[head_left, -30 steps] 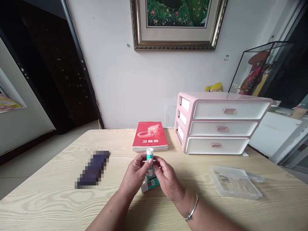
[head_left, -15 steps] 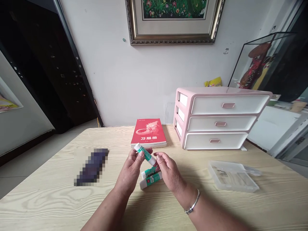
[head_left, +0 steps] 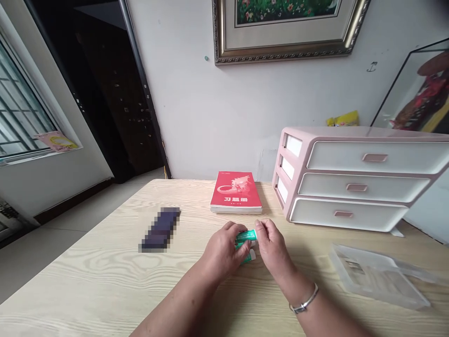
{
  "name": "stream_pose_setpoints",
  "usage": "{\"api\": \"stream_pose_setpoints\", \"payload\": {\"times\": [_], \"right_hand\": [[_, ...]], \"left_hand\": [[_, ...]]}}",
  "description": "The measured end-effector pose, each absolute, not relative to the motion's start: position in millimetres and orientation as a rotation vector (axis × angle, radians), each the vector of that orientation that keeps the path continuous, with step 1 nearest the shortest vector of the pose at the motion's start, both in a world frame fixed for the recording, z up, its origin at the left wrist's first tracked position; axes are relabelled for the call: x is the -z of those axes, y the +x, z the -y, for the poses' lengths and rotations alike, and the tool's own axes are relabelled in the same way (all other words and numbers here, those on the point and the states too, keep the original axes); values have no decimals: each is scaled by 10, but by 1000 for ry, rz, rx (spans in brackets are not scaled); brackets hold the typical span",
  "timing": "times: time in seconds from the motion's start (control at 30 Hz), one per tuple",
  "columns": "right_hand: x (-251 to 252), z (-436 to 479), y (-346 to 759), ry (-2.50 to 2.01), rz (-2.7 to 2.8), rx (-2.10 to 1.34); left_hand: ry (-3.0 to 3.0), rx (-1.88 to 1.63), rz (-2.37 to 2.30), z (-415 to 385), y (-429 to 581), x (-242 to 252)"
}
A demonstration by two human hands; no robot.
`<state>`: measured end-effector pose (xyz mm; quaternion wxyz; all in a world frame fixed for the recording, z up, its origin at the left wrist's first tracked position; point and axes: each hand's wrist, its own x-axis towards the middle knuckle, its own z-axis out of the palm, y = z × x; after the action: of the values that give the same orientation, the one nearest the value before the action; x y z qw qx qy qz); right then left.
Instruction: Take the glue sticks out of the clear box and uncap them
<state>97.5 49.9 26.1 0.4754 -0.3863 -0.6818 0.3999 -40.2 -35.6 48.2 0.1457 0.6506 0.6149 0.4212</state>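
A green-and-white glue stick (head_left: 246, 235) lies nearly level between my two hands. My left hand (head_left: 221, 248) is closed round its left part, covering that end. At its right end, the thumb and fingers of my right hand (head_left: 272, 243) are pinched; they hide the tip. Just below, under my left thumb, other green-and-white glue sticks (head_left: 249, 257) show in part. How far my left hand touches them I cannot tell.
A red book (head_left: 236, 189) lies behind my hands. A pink-and-white drawer unit (head_left: 301, 135) stands at the back right. Nearer on the right is a clear plastic box (head_left: 380, 276). A dark, pixelated object (head_left: 161, 229) lies on the wooden table (head_left: 87, 281) at left.
The held glue stick has gone from tilted to nearly level and come down close over the others. My left hand now covers more of them. The view has swung left.
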Motion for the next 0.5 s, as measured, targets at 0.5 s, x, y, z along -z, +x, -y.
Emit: {"api": "stream_pose_setpoints", "payload": {"times": [0.5], "right_hand": [[-460,-369,1001,-858,1851,-1159]], "left_hand": [[1706,-811,-1431,468,-407,-659]]}}
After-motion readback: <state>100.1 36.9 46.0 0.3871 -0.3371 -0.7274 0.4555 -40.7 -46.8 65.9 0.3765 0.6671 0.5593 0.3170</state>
